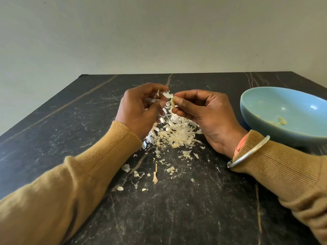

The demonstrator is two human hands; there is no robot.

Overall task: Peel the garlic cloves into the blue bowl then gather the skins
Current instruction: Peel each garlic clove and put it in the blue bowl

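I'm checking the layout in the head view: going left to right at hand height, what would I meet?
left hand, pinching a skin → garlic clove → right hand, which grips the clove → blue bowl

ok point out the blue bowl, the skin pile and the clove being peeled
blue bowl point(265, 103): head view, bare inner wall
skin pile point(177, 133): head view, middle of heap
garlic clove point(172, 102): head view, exposed pale end

Right hand point(200, 114) pinching garlic clove point(172, 102) at frame centre, left hand point(139, 108) pinching skin point(167, 94), skin pile point(174, 133) below, blue bowl point(261, 124) at right
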